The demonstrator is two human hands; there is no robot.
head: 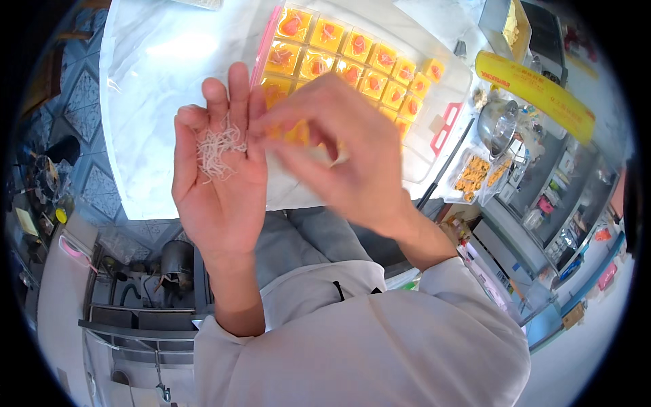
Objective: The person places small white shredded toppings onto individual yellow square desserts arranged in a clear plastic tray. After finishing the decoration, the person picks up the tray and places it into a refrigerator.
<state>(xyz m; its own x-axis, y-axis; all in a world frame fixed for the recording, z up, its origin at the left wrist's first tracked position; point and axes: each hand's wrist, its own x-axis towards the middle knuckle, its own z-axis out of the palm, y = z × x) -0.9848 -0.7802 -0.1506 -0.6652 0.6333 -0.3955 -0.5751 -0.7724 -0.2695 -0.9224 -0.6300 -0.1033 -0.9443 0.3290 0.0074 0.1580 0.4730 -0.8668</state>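
Observation:
My left hand (221, 168) is turned palm up, its fingers slightly curled, with a small heap of thin whitish shreds (222, 151) lying on the palm. Just right of it, my right hand (346, 157) is blurred, its thumb and fingertips close together near the left hand's fingers; whether they pinch anything cannot be told. Beyond and partly beneath the right hand stand rows of small square cups (325, 34) with a glossy yellow filling, in a clear plastic tray (442, 91) with pink handles. Many cups bear a pinkish-red piece, some with pale shreds on top.
The tray rests on a white marbled table (152, 102). To the right are a yellow roll of wrap (534, 94), a metal bowl (496, 127) and clear containers of orange-brown food (472, 175). A dark rod (447, 163) lies by the table's edge. A few shreds (114, 85) lie at the left.

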